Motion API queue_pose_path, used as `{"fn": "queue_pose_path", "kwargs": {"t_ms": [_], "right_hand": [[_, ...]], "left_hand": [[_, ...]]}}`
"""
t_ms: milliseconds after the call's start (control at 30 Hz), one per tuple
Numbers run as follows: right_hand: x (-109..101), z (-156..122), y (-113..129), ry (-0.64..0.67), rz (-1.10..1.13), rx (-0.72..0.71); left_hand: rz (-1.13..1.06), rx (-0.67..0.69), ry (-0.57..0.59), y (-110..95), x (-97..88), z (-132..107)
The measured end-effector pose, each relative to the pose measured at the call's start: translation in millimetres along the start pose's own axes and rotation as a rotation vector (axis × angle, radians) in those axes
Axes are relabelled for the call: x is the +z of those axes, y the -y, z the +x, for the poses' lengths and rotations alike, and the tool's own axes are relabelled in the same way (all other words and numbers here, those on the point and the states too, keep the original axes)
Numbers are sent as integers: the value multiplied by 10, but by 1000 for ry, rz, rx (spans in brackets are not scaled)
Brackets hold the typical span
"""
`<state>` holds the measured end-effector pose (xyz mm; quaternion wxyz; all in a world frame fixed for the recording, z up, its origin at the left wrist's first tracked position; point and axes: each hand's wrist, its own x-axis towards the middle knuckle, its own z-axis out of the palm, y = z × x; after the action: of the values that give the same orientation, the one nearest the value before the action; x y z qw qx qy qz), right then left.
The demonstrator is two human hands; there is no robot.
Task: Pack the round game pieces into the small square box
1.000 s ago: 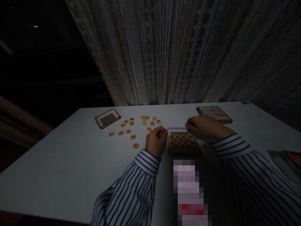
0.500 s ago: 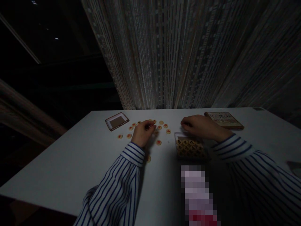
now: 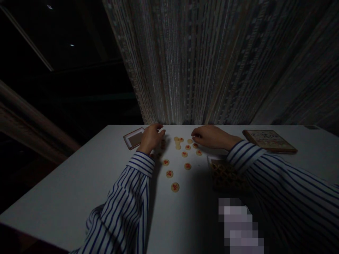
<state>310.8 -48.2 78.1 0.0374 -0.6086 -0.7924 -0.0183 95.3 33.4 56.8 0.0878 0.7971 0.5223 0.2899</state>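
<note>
Red characters on round pieces [image 3: 175, 187], frame centre, were illegible. Dark marks on flat box [image 3: 270, 140], right, were unreadable too.

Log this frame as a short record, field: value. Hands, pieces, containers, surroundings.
left hand: near the shallow tray, thumb and fingers apart, nothing seen held
right hand: at the far pieces, fingers curled, grip unclear
round pieces: scattered between the arms, mostly red-marked, a few blank side up; some partly hidden by left hand
box: open, rows of pieces inside, partly behind right sleeve
flat case: far right, printed top
table: white
curtain: behind table
light: dim
</note>
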Motion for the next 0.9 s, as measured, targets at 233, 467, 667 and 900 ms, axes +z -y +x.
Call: {"fn": "queue_pose_path", "kwargs": {"t_ms": [233,467,667,900], "right_hand": [[177,183,24,33,-27,-17],[255,304,111,61,-32,-52],[337,368,168,41,-27,-80],[367,374,180,38,-24,-91]], "left_hand": [[118,-35,117,166,211,84],[210,-49,220,241,306,84],[240,-33,273,286,354,101],[311,-20,302,222,361,90]]}}
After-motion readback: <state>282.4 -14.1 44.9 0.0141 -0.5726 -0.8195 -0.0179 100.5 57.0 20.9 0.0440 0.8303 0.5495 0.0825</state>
